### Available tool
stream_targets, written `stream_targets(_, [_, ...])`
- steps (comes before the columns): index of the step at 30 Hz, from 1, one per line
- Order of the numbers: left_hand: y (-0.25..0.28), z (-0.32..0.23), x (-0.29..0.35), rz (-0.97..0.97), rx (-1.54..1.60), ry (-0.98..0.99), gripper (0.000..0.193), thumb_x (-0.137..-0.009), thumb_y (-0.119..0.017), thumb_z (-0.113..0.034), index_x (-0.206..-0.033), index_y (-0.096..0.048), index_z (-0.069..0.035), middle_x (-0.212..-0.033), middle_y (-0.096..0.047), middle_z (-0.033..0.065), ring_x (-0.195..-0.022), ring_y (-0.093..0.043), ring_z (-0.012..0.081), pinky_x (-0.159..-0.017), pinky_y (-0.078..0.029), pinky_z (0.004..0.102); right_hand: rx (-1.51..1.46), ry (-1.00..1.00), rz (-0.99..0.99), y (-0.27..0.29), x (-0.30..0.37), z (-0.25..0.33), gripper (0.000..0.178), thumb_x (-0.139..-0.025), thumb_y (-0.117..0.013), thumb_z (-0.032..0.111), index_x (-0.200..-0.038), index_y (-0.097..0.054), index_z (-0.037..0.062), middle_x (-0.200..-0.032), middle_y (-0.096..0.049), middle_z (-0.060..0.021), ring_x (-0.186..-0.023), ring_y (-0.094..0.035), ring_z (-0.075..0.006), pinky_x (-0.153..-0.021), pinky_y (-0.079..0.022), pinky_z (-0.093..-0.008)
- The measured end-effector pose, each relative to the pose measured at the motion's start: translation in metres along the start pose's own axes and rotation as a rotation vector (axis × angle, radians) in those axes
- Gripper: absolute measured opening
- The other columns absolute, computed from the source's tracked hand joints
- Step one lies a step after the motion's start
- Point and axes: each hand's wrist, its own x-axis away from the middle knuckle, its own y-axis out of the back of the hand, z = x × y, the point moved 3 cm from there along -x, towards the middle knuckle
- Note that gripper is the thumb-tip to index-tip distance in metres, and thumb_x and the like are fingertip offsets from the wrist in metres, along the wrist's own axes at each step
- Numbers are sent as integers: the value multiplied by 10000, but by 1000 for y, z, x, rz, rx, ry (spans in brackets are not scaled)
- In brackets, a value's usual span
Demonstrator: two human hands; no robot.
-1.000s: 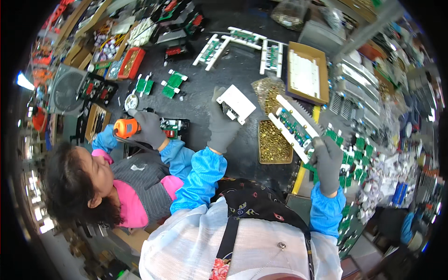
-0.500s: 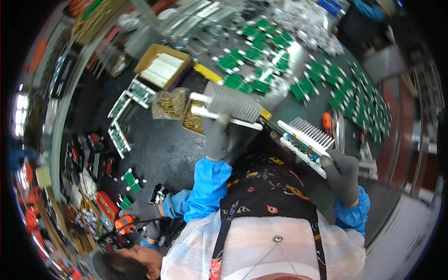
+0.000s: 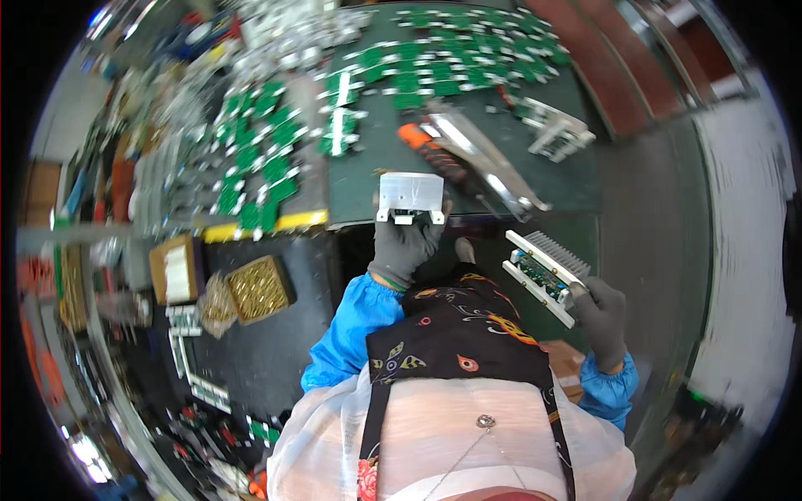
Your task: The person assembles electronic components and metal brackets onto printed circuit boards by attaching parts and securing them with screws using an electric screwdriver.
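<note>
Both gloved hands were full! The left hand (image 3: 403, 245) was closed around a silver metal unit (image 3: 411, 192), holding it from below with its flat face showing; that cradling hold probably steadied the block. Out on the other side, the right hand (image 3: 603, 316) had a finned unit (image 3: 545, 269) gripped by its near end, white rails and fins angled away, a grip that seemed to spare the board between the rails.

Both units were up off any surface, well apart, perhaps so they wouldn't knock. Beyond them, on the green bench (image 3: 576, 192), lay an orange-and-black tool (image 3: 434, 154) beside metal strips (image 3: 489, 159), with green circuit boards (image 3: 409, 79) spread past those, likely for easy picking. Leftward, a box of brass pieces (image 3: 257, 290) kept the small stuff corralled.
</note>
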Motion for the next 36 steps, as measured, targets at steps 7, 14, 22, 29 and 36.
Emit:
stream_targets(7, [62, 114, -124, 53, -772, 107, 587, -923, -407, -556, -1282, -462, -95, -1247, -526, 119, -1143, -527, 311, -935, -495, 499, -45, -130, -104, 41, -9, -111, 240, -857, -583, 195, -747, -628, -14, -533, -558, -102, -471, -558, -110, -458, -419, -282])
stream_targets(14, [135, 151, -249, -220, -200, 266, 681, -921, -269, -638, -1294, -477, -108, -1246, -525, 155, -1111, -537, 379, -887, -496, 570, -119, -171, -165, 84, -35, -169, 239, -851, -599, 179, -716, -610, -18, -524, -567, -79, -448, -555, -110, -439, -415, -278])
stream_targets(22, [117, 157, -280, -321, -64, 109, 719, -902, -287, -656, -1283, -483, -78, -1217, -534, 174, -1082, -546, 389, -869, -519, 534, -46, -85, -88, 113, -81, -194, 221, -850, -603, 170, -726, -607, -14, -529, -563, -97, -454, -559, -140, -449, -410, -294])
stream_targets(29, [121, 153, -288, -375, 13, 135, 754, -888, -282, -680, -1286, -481, -71, -1228, -528, 201, -1086, -545, 394, -865, -518, 519, 67, 75, 1, 108, -110, -184, 242, -850, -608, 213, -720, -581, 10, -534, -519, -130, -445, -523, -219, -466, -399, -347])
stream_targets(36, [120, 149, -284, -220, 53, 329, 749, -884, -280, -695, -1281, -479, -92, -1226, -516, 186, -1074, -547, 382, -847, -517, 530, 97, 150, 49, 97, -118, -170, 261, -856, -587, 246, -729, -583, 18, -570, -537, -148, -490, -555, -276, -484, -408, -361])
